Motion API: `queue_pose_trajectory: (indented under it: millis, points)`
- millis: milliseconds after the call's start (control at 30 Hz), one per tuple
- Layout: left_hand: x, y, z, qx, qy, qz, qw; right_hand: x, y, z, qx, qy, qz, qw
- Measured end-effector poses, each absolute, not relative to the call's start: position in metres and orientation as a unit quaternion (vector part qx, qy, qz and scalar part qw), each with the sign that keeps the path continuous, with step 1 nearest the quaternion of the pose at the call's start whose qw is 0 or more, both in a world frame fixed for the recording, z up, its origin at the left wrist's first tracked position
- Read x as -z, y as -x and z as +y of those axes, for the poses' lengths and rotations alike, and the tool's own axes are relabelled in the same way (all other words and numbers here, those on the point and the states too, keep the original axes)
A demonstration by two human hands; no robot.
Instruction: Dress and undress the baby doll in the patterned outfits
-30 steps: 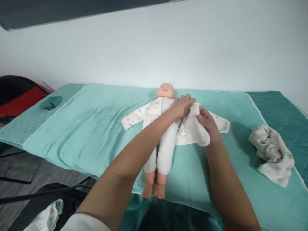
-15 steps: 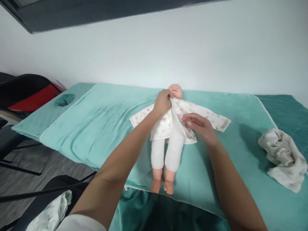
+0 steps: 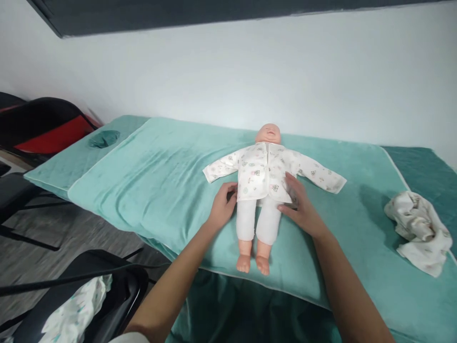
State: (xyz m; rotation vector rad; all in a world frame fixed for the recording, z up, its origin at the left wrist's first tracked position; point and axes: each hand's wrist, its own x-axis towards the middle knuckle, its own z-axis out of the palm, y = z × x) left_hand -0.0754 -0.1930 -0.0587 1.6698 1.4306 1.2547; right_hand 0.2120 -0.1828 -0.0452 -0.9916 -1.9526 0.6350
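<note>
The small prints scattered over the white jacket (image 3: pixel 255 174) were little drawings, too small for me to read any lettering in them. The jacket was on the doll (image 3: pixel 269 133), which lay on its back right of the frame's centre, sleeves spread, its front edges meeting down the middle above white trousers (image 3: pixel 246 219). My left hand (image 3: pixel 223 207) was half open, fingers curved beside the jacket's lower left side; my right hand (image 3: pixel 300 205) had thumb and fingers well parted at its lower right side. I couldn't tell whether either pinched any cloth.

Under the doll stretched a bed (image 3: pixel 153 162) with a plush teal cover and a round hole at the upper left. A crumpled printed cloth (image 3: pixel 421 231) lay at the right. Behind rose a pale wall (image 3: pixel 228 76), with a dark panel along the top. At the lower left, a black chair (image 3: pixel 124 295) bearing another patterned cloth (image 3: pixel 78 309) stood on grey, wood-grained floor (image 3: pixel 93 233).
</note>
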Motion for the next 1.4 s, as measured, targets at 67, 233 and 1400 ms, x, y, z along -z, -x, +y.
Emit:
queue_pose_trajectory:
  millis: [67,233,1400]
  points:
    - [0.06,0.08,-0.205,-0.45,-0.642,0.53,0.323,0.055,-0.219,-0.197,-0.236,0.455,-0.738,0.439]
    - [0.056,0.076,-0.208,-0.396,-0.659,0.571,0.287,0.062,-0.22,-0.206,-0.16,0.619,-0.64,0.426]
    - [0.072,0.157,-0.094,-0.364,-0.551,0.751,-0.015,0.056,-0.333,-0.089,-0.042,0.763,-0.48,0.432]
